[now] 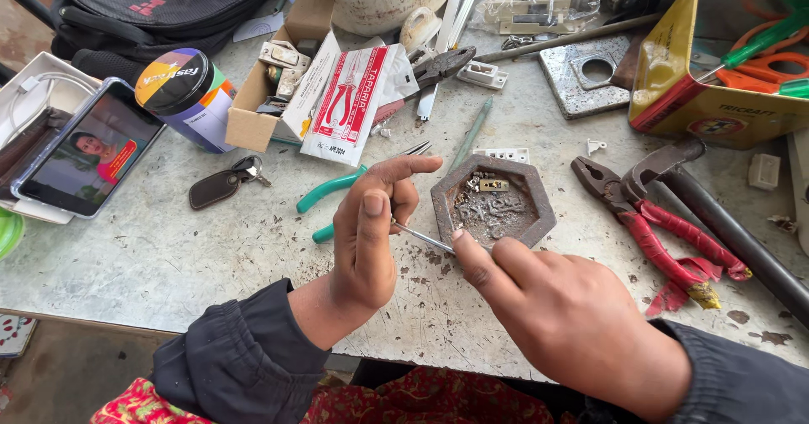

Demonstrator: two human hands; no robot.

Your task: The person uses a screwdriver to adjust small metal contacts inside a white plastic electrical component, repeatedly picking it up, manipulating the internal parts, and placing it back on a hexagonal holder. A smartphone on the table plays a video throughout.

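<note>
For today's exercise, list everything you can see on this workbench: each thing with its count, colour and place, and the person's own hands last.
hexagonal tray: 1, grey-brown, centre, small metal bits inside
thin metal tool: 1, silver, between the two hands
red-handled pliers: 1, right of the tray
green-handled pliers: 1, behind the left hand
key fob with keys: 1, dark brown, left centre
phone: 1, screen lit, far left
round tin: 1, multicoloured, beside the phone
cardboard box: 1, tan, holding small parts
yellow box: 1, top right
square metal plate: 1, grey, with a hole
black bag: 1, top left
left hand: 1, fingertips on the tool's tip
right hand: 1, gripping the tool
</note>
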